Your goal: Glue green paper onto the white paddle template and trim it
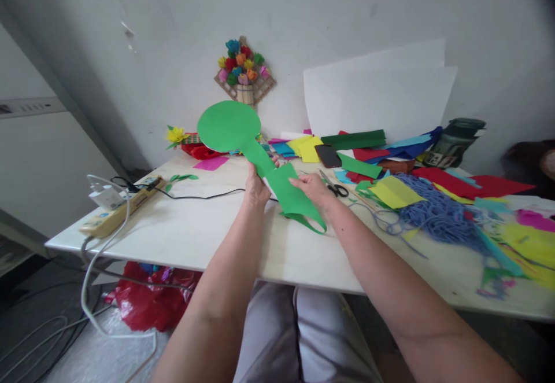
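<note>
Above the table (pixel 182 238), both hands' fingers grasping green paper cutout (pixel 243 140), scissors (pixel 333 185) just beside right hand (pixel 314 189)

green cutout (pixel 260 157) hides left fingers – dark bag (pixel 531 166) cut off, blurred.

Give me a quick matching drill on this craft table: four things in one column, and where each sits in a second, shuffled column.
Things:
1. green paper cutout
2. scissors
3. power strip
4. blue yarn

Places:
A. on the table's left end, cords running off the edge
B. held above the table between left hand and right hand
C. heaped on the table's right part among paper scraps
D. flat on the table just beyond the right hand

Pairs: 1-B, 2-D, 3-A, 4-C
</note>
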Available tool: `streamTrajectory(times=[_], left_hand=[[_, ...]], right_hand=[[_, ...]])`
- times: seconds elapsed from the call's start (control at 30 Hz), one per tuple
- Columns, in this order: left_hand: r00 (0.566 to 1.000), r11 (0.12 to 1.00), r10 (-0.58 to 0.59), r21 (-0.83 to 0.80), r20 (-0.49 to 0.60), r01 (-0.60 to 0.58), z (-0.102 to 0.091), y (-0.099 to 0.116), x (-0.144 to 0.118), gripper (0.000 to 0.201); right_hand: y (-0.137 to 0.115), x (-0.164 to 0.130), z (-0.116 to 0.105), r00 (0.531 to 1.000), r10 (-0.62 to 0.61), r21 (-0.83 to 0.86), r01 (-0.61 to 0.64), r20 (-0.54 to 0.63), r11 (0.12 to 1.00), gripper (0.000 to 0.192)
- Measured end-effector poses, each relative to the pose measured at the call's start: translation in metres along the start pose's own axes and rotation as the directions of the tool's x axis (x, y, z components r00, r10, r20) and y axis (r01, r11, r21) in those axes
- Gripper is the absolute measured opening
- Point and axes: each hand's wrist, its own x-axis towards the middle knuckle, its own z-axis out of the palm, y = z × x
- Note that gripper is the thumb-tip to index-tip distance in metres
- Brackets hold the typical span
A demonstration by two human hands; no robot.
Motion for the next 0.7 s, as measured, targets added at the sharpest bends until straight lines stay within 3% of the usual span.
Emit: streamTrajectory(times=[0.07, 0.13, 0.17, 0.23, 0.27, 0.3, 0.4, 0.5, 0.57, 0.7], left_hand=[[0.998, 0.999, 0.041, -0.023, -0.048, -0.042, 0.0, 0.0, 0.002, 0.065], [0.992, 0.996, 0.07, -0.052, -0.101, -0.076, 0.0, 0.0, 0.003, 0.062], [0.989, 0.994, 0.074, -0.07, -0.126, -0.084, 0.0, 0.0, 0.004, 0.061], [0.985, 0.991, 0.068, -0.104, -0.158, -0.085, 0.0, -0.001, 0.006, 0.059], [0.984, 0.989, 0.065, -0.119, -0.166, -0.086, 0.001, -0.001, 0.006, 0.057], [0.983, 0.987, 0.066, -0.132, -0.172, -0.09, 0.001, -0.002, 0.007, 0.056], [0.977, 0.979, 0.105, -0.152, -0.183, -0.133, 0.004, -0.005, 0.007, 0.057], [0.98, 0.977, 0.127, -0.153, -0.151, -0.15, 0.006, -0.007, 0.006, 0.064], [0.983, 0.978, 0.129, -0.144, -0.13, -0.148, 0.005, -0.008, 0.006, 0.067], [0.982, 0.981, 0.149, -0.111, -0.116, -0.162, 0.003, -0.009, 0.007, 0.068]], right_hand=[[-0.004, 0.003, -0.011, 0.996, -0.075, -0.12, 0.068, -0.055, 0.99, 0.038], [-0.007, 0.005, -0.026, 0.954, -0.198, -0.271, 0.134, -0.226, 0.953, 0.036], [-0.009, 0.006, -0.033, 0.912, -0.252, -0.372, 0.123, -0.323, 0.92, 0.033], [-0.013, 0.005, -0.043, 0.785, -0.386, -0.599, 0.024, -0.484, 0.8, 0.029], [-0.014, 0.004, -0.045, 0.731, -0.461, -0.688, -0.015, -0.502, 0.726, 0.032], [-0.015, 0.002, -0.043, 0.71, -0.531, -0.767, -0.019, -0.462, 0.642, 0.037], [-0.021, -0.007, -0.021, 0.756, -0.625, -0.912, 0.096, -0.194, 0.399, 0.045], [-0.027, -0.017, 0.016, 0.84, -0.539, -0.949, 0.218, 0.064, 0.226, 0.045], [-0.03, -0.023, 0.038, 0.888, -0.423, -0.948, 0.27, 0.178, 0.168, 0.045], [-0.03, -0.028, 0.057, 0.919, -0.347, -0.955, 0.252, 0.185, 0.157, 0.047]])
